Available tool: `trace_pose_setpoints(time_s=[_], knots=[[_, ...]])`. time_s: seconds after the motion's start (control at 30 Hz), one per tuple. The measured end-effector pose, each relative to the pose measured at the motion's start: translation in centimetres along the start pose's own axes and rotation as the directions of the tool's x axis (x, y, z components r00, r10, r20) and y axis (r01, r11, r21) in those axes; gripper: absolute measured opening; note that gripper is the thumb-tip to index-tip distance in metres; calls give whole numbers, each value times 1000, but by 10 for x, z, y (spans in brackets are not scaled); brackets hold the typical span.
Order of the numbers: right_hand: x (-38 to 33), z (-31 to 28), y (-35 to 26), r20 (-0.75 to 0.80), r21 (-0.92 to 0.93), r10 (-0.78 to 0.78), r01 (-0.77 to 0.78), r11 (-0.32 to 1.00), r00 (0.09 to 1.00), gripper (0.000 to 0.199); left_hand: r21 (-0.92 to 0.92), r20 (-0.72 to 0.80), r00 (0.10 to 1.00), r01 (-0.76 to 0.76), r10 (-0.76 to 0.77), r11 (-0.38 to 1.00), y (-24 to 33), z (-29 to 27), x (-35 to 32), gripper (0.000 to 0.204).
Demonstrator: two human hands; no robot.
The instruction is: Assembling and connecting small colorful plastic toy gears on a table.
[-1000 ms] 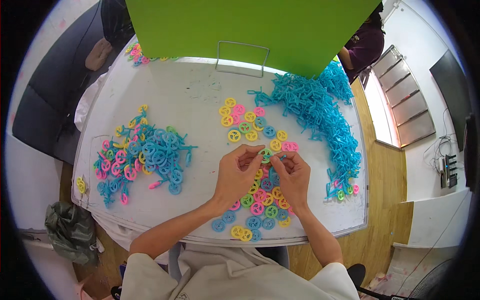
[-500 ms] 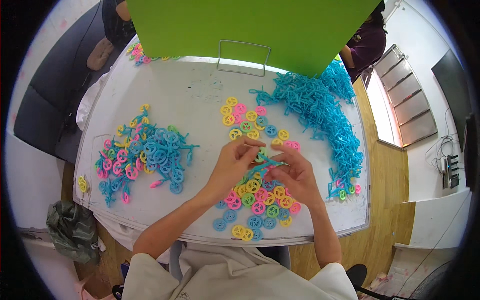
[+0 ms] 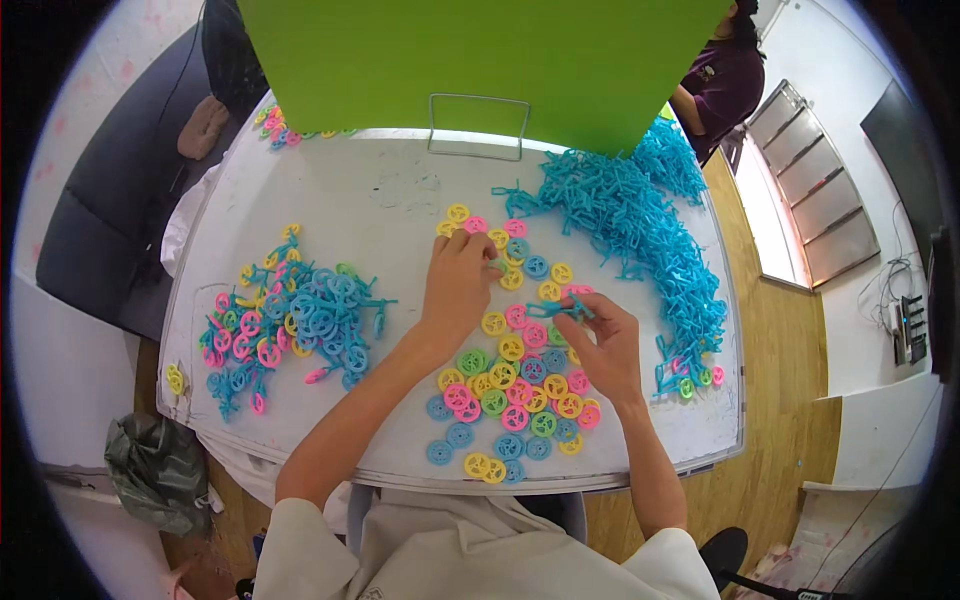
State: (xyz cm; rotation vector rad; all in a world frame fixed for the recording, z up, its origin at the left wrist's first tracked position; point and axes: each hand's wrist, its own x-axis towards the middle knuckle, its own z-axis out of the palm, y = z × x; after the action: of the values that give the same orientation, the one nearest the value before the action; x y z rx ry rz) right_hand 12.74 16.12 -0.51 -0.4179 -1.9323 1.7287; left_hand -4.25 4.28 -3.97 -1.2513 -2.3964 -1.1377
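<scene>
White table (image 3: 400, 190) carries three lots of small plastic parts. Near the left edge — a tangled heap of assembled wheel-and-rod pieces (image 3: 290, 320), mostly blue with pink and yellow. Along the right edge, running from the far corner toward the near one, a long pile of loose blue rods (image 3: 640, 230). At the middle and near edge, loose wheels (image 3: 510, 400) in yellow, pink, blue and green lie flat. The left hand (image 3: 458, 285) rests fingertips-down among the far wheels. The right hand (image 3: 605, 345) pinches a blue rod piece (image 3: 562, 308) above the wheels. A green board (image 3: 480, 60) stands at the far edge.
</scene>
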Motion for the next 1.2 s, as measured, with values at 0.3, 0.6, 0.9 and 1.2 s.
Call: trace_pose_setpoints(time_s=[0.3,0.6,0.9,1.2], knots=[[-4,2,-4,31,-362,-51,59,930,998,17,-599,597,745,660,-297,454,41,-40,-25,13],[-7,9,6,71,-302,-70,89,949,995,11,-680,565,764,645,-311,348,40,-30,-30,6],[-4,4,4,169,-273,136,-86,958,976,8,-699,369,867,497,-335,514,40,-21,-41,5],[-3,1,16,126,1,182,-183,983,975,7,-723,418,875,483,-243,493,50,-26,-40,16]])
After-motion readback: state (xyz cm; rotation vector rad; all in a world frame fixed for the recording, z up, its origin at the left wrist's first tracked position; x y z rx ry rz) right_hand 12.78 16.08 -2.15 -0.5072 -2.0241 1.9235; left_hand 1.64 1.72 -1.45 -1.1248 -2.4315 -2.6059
